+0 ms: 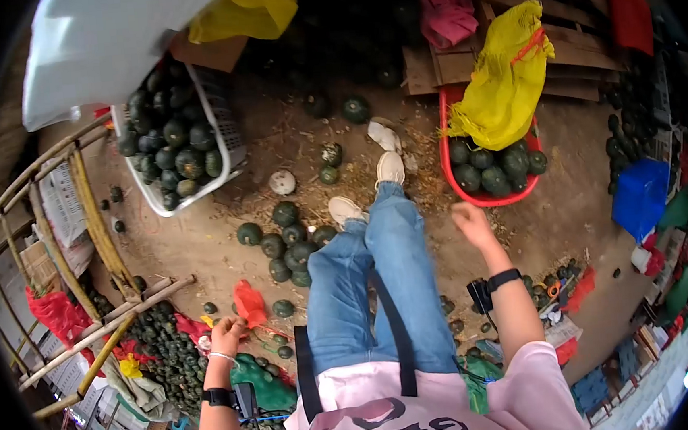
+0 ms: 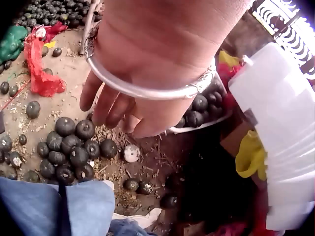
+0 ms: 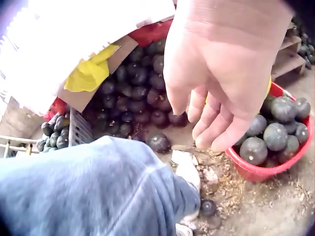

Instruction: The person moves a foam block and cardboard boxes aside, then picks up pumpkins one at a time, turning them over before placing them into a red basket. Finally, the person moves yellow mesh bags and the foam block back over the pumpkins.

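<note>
Near the red tub [image 1: 492, 201], I see the right hand [image 1: 471, 223] hanging loose, fingers a bit bent, holding nothing. Green pumpkins [image 1: 493, 180] sit inside the tub. Well apart from the tub, the left hand [image 1: 227, 337] is loose and empty too, near more pumpkins [image 1: 273, 246] on the floor [image 1: 202, 254].

A produce storeroom, shown by heaped squashes [image 1: 169, 352] and a white crate [image 1: 226, 129].

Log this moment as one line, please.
left hand: empty | right hand: empty, near red tub | red tub: squash inside, partly under yellow sack | white crate: squash inside | floor: loose squash
</note>
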